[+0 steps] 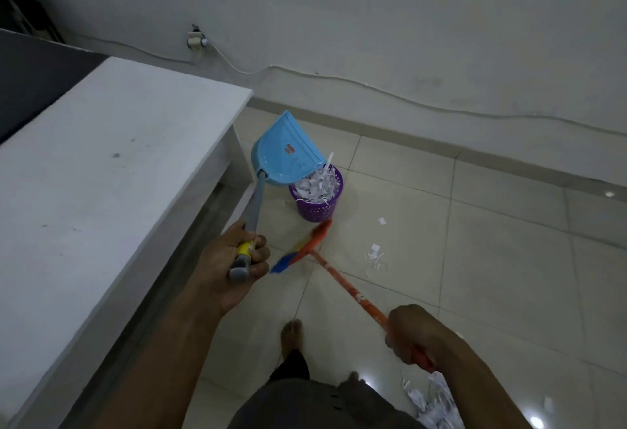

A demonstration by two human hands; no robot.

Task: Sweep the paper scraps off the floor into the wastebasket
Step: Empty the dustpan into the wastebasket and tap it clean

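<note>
The left grip holds the dustpan tilted over the centre-frame wastebasket (heaped with scraps); right grip clasps the broom.

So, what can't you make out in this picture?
Head view:
- Bristle head of the orange-handled broom: motion-blurred, floor contact unclear.
- The round purple perforated plastic wastebasket: part of rim hidden behind the light-blue plastic dustpan.
- Pile of white paper scraps, bottom right: cut by frame edge.
- Floor under the white table: hidden by its top.
</note>
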